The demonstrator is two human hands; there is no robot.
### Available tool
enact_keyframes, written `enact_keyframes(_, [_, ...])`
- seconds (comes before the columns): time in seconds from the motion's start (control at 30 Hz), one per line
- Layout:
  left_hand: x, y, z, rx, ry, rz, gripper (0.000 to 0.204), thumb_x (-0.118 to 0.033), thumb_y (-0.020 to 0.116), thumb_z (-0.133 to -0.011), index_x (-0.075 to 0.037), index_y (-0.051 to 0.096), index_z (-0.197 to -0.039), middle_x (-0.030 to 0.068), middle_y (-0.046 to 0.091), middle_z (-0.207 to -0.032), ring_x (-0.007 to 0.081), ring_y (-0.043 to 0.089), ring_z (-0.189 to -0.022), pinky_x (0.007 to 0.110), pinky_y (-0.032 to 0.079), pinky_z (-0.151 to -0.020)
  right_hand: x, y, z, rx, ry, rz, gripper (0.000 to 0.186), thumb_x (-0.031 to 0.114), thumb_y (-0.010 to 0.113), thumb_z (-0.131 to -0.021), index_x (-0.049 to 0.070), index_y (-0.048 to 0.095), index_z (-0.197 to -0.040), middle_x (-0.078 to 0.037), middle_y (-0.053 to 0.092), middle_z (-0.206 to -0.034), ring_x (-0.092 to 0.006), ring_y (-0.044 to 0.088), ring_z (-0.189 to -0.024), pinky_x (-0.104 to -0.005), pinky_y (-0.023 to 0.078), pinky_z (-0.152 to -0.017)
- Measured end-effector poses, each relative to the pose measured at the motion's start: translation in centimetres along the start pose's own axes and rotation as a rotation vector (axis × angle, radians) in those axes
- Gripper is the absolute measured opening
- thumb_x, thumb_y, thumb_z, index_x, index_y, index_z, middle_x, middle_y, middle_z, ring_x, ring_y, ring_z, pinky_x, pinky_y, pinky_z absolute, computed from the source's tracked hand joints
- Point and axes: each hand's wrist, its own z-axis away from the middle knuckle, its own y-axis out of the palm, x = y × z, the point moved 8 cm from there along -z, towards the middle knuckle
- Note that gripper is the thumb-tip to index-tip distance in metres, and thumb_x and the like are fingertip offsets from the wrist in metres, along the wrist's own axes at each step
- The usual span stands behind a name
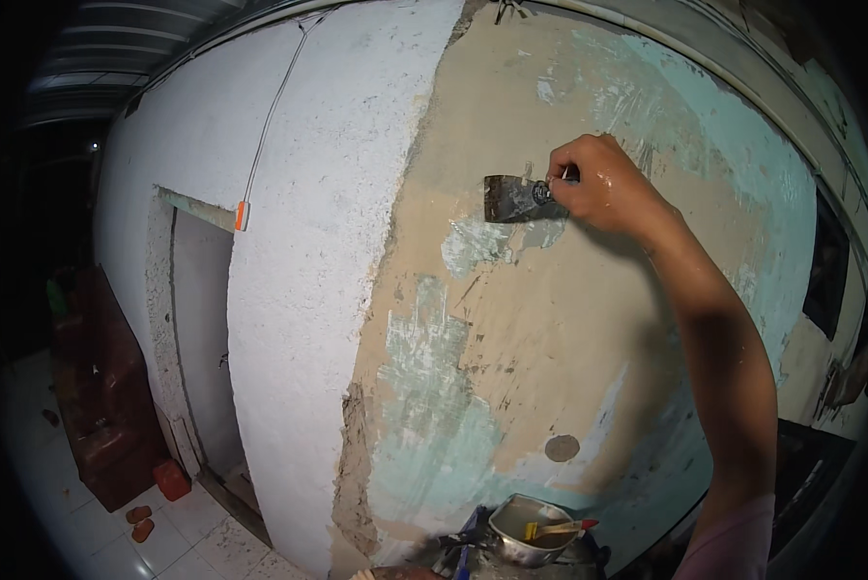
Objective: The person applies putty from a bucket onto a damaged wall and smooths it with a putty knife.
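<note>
My right hand [603, 184] is closed around the handle of a wide scraper [513, 199] with a dark, stained blade. The blade lies at the wall [550, 338], just above a patch of bare pale green paint [473, 246]; whether its edge touches cannot be told. Beige coating covers much of this wall, with green paint showing through in scraped areas. Light specks dot the back of the hand. Below, a metal pan [519, 548] holds a paintbrush [557, 529] with a yellow ferrule and a red-tipped handle. My left hand is not in view.
A rough white wall [328, 174] stands to the left, with a doorway [202, 319] and an orange-and-white box [242, 216] on a hanging cable. Dark red furniture [110, 406] and several reddish pieces sit on the tiled floor [197, 522]. A small window [825, 261] is at right.
</note>
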Motion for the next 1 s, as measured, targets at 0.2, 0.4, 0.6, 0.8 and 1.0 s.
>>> enact_keyframes(0.2, [0.1, 1.2, 0.3, 0.016, -0.01, -0.024, 0.049, -0.037, 0.066, -0.093, 0.0, 0.062, -0.125, 0.0155, 0.066, -0.114, 0.0231, 0.063, -0.094, 0.04, 0.051, -0.08, -1.2, -0.4, 1.1, 0.054, 0.119, -0.054, 0.014, 0.009, 0.063, -0.076, -0.004, 0.068, -0.079, -0.023, 0.066, -0.078, -0.037, 0.065, -0.075, -0.0399, 0.051, -0.074])
enact_keyframes(0.4, [0.0, 2.9, 0.4, 0.071, -0.033, -0.056, 0.048, -0.036, 0.066, -0.093, 0.0, 0.062, -0.125, 0.0156, 0.065, -0.115, 0.0234, 0.063, -0.095, 0.041, 0.051, -0.08, -1.6, 0.5, 2.7, 0.021, 0.157, -0.098, 0.015, 0.01, 0.063, -0.077, -0.003, 0.069, -0.082, -0.025, 0.066, -0.078, -0.0374, 0.066, -0.076, -0.0398, 0.052, -0.074])
enact_keyframes(0.6, [-0.4, 2.8, 0.6, 0.106, -0.068, -0.113, 0.048, -0.035, 0.066, -0.093, 0.0, 0.062, -0.124, 0.0158, 0.065, -0.117, 0.0237, 0.063, -0.095, 0.041, 0.051, -0.08, -2.2, 1.0, 2.7, -0.002, 0.133, -0.095, 0.014, 0.011, 0.064, -0.078, -0.002, 0.069, -0.081, -0.023, 0.067, -0.079, -0.0363, 0.066, -0.074, -0.0404, 0.052, -0.073])
enact_keyframes(0.8, [-1.3, -0.2, 0.8, 0.093, -0.09, -0.173, 0.047, -0.035, 0.066, -0.093, 0.0, 0.062, -0.124, 0.016, 0.064, -0.119, 0.0239, 0.063, -0.095, 0.042, 0.051, -0.081, 2.4, 8.1, 1.7, 0.012, 0.124, -0.224, 0.011, 0.009, 0.065, -0.077, 0.0, 0.068, -0.082, -0.024, 0.064, -0.073, -0.0335, 0.063, -0.065, -0.0399, 0.049, -0.065])
enact_keyframes(1.0, [-0.7, -2.8, 0.8, 0.053, -0.103, -0.154, 0.047, -0.034, 0.066, -0.093, 0.0, 0.062, -0.124, 0.0161, 0.064, -0.121, 0.0242, 0.063, -0.096, 0.042, 0.051, -0.081, -0.6, 1.9, 0.3, 0.096, 0.061, -0.013, 0.011, 0.009, 0.065, -0.072, -0.001, 0.07, -0.077, -0.023, 0.066, -0.08, -0.037, 0.065, -0.073, -0.0402, 0.053, -0.071])
